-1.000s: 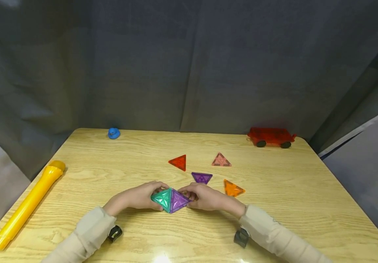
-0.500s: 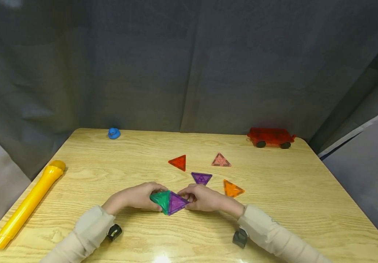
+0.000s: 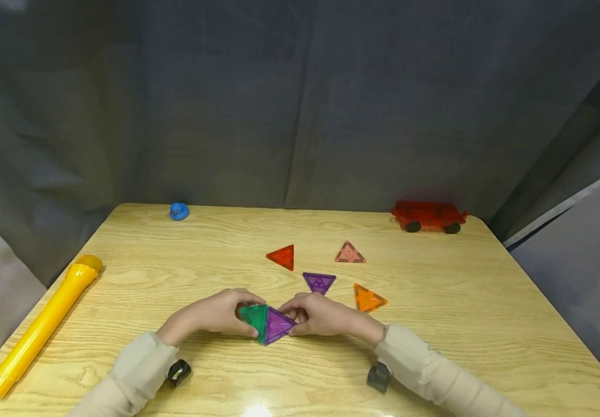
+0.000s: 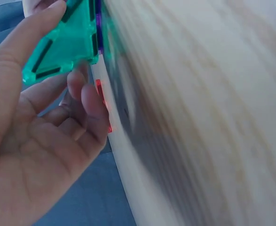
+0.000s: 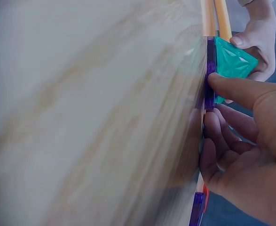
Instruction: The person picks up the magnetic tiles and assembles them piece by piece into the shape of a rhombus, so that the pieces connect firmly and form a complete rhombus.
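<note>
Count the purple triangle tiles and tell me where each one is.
2: one purple tile in the right hand, edge against the green tile; a second purple tile flat on the table, just beyond that hand. More may be hidden.

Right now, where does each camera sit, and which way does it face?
Head: worn on the head, facing forward and down over the table; left hand, right hand and sleeves show.
Left wrist: worn there, facing the left hand and the green tile it holds; that hand shows large.
Right wrist: worn there, facing the right hand and the purple tile it pinches; the left hand shows beyond.
Shared: both wrist views show the green tile and, edge-on, the purple tile.
</note>
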`<state>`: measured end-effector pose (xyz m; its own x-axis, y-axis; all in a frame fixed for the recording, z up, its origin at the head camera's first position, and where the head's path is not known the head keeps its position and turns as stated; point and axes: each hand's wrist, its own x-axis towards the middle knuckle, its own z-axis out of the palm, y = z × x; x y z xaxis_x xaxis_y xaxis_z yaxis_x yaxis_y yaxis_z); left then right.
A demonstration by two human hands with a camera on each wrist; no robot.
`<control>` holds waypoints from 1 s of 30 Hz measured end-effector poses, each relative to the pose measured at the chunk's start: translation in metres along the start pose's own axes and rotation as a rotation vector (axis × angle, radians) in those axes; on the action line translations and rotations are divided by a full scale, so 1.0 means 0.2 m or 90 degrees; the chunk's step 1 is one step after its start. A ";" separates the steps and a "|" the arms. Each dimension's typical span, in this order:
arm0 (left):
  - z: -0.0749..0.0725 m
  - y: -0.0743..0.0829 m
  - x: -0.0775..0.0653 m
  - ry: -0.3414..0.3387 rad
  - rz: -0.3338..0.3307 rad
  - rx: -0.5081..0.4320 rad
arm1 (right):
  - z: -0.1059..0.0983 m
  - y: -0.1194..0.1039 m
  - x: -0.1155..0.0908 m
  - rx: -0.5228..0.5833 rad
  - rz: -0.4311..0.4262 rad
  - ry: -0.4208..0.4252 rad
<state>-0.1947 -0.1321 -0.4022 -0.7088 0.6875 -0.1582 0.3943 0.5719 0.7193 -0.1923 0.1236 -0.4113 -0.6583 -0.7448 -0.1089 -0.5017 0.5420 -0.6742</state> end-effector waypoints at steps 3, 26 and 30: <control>-0.01 -0.01 -0.01 -0.001 -0.003 -0.009 | 0.00 -0.01 0.01 0.005 0.000 -0.005; -0.02 0.00 -0.04 -0.011 0.000 -0.026 | 0.02 -0.04 0.02 0.015 -0.007 -0.022; -0.02 -0.01 -0.04 -0.012 0.004 -0.023 | 0.02 -0.04 0.02 0.015 -0.006 -0.022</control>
<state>-0.1928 -0.1402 -0.3992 -0.6950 0.6997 -0.1656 0.3771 0.5507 0.7447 -0.1885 0.1150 -0.4082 -0.6337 -0.7630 -0.1277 -0.4941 0.5262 -0.6921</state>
